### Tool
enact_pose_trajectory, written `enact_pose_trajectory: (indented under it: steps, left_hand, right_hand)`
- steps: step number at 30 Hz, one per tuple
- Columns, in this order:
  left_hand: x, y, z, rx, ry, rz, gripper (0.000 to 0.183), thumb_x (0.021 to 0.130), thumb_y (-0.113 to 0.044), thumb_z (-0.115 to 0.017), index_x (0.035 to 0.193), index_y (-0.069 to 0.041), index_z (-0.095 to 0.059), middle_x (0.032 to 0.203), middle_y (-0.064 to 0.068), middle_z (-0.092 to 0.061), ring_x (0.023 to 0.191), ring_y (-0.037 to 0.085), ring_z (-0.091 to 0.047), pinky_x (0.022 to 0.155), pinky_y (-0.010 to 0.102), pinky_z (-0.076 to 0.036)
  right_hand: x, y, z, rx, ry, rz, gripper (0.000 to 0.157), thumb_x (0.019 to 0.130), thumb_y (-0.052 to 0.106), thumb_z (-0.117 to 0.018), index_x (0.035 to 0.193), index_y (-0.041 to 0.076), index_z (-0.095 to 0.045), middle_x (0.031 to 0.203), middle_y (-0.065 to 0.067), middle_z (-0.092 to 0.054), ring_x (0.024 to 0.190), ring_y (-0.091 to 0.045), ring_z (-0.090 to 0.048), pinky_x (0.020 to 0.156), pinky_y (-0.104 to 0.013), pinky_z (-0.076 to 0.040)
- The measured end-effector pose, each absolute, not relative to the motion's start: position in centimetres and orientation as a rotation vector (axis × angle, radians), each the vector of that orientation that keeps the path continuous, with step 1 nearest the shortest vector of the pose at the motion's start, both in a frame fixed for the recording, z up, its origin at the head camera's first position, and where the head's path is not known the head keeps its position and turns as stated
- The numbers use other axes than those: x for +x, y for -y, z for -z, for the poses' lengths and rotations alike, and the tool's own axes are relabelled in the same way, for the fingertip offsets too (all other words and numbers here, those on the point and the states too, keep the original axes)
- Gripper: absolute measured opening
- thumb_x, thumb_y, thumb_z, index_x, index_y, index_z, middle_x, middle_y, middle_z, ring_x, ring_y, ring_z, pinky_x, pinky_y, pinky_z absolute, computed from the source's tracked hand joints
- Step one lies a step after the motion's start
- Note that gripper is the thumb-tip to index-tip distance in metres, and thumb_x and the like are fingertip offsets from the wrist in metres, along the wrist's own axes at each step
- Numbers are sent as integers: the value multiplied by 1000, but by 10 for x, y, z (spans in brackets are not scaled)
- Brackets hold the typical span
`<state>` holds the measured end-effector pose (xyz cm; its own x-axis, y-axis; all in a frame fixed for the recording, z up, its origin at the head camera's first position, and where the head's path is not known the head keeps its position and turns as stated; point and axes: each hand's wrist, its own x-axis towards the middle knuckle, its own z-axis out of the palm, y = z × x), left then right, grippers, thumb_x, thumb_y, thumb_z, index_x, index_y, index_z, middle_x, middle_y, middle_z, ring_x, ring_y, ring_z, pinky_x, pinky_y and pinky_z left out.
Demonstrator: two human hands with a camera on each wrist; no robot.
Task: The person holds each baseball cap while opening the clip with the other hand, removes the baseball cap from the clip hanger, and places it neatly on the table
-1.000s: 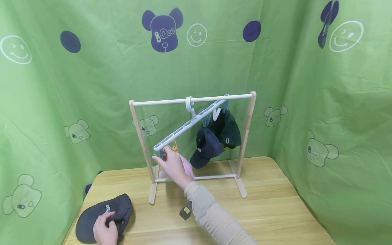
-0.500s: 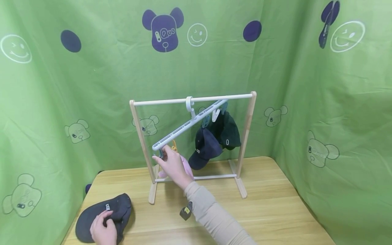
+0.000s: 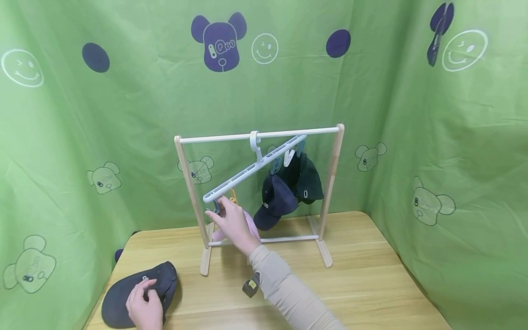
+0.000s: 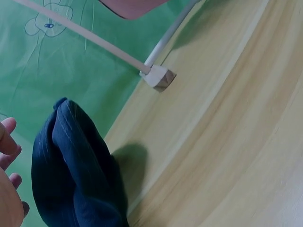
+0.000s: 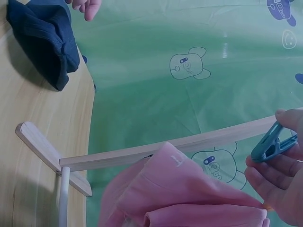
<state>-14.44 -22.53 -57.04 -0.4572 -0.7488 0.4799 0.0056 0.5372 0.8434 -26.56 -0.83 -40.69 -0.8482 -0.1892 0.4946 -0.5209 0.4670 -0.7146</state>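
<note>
"Going left to right, which step is this?"

"Pegging caps up, I'd judge. At far left the dark cap [image 3: 132,283] lies unpegged on the table [image 3: 363,275]. The left hand [image 3: 144,305] is over it, fingers loosely bent, grasping nothing that I can see; whether a fingertip touches, I can't tell."

"And the right hand [image 3: 235,224]?"

"It pinches a blue clip [image 5: 268,143] between thumb and fingers, under the low left end of the hanger [image 3: 260,162]. I can't tell whether the clip is fastened there."

"So what does the next move call for?"

"In my view, the left hand taking a firm hold of the cap and bringing its edge up, while the right squeezes the clip wide enough to bite the cloth."

"Which way does everything point?"

"The loose cap's brim faces left and toward the wearer; its long axis slants from there up to the crown at right. The hanger, hooked on the rack's bar [image 3: 218,137], climbs from low left to high right. Behind the right hand hangs a pink cap [image 5: 184,194], then a navy cap [image 3: 277,199], brim down and left, and a green cap [image 3: 310,178] farthest right."
</note>
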Motion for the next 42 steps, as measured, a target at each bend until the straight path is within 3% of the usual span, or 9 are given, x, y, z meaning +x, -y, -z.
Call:
enact_pose_trajectory:
  steps: [2,4,7,11,14,22,31,39,42]
  left_hand:
    - [-145,223,569,602,1848,1020,23,77,9,-51,82,-1,-72,102,16,-71,107,-1,-52,99,6,-25]
    - [-145,222,569,593,1855,1023,23,77,9,-51,82,-1,-71,103,18,-71,106,-3,-51,99,5,-24]
    - [-146,220,569,593,1873,1032,24,78,10,-50,82,0,-71,104,18,-71,110,13,-56,100,7,-24]
    - [-145,217,567,625,1910,1064,24,80,9,-49,85,1,-71,108,19,-70,114,35,-54,105,24,-31]
    - [-145,215,565,638,1923,1075,24,81,9,-49,86,1,-71,109,20,-70,115,36,-53,104,37,-34]
    - [-148,212,563,567,1898,1059,23,79,12,-51,84,3,-71,105,21,-71,108,33,-56,100,31,-30]
    - [-148,211,561,555,1894,1088,23,79,12,-50,84,3,-71,105,22,-70,107,34,-56,107,53,-30]
    - [-147,205,555,559,1899,1084,23,79,11,-51,85,1,-71,106,18,-71,110,33,-56,98,18,-30]
    - [-148,202,551,539,1895,1097,23,79,12,-52,85,2,-71,106,19,-71,109,35,-56,98,21,-31]
  right_hand:
    - [-265,8,406,603,2370,-1321,23,87,30,-72,96,12,-61,84,-1,-67,70,-6,-54,64,-15,-49]
    - [-265,8,406,604,2371,-1313,23,86,30,-72,97,13,-61,85,-1,-68,70,-6,-55,64,-15,-49]
    - [-264,8,404,610,2366,-1312,24,86,29,-73,99,12,-62,87,-2,-70,71,-7,-56,66,-15,-50]
    - [-262,7,402,615,2363,-1300,26,86,29,-73,101,11,-63,89,-3,-70,73,-8,-59,67,-16,-51]
    - [-261,7,402,622,2355,-1298,27,86,29,-73,102,10,-63,90,-3,-71,74,-10,-61,68,-16,-52]
    - [-259,7,402,636,2320,-1325,29,87,24,-72,108,5,-65,96,-7,-72,82,-15,-68,75,-18,-56]
    - [-257,8,400,637,2303,-1384,28,88,22,-71,110,5,-65,97,-8,-72,84,-15,-69,75,-16,-56]
    - [-254,7,398,652,2290,-1404,27,88,19,-71,109,4,-65,96,-9,-72,83,-16,-69,74,-15,-56]
    - [-253,5,398,663,2287,-1410,27,88,20,-71,110,5,-65,98,-9,-72,85,-15,-69,75,-15,-56]
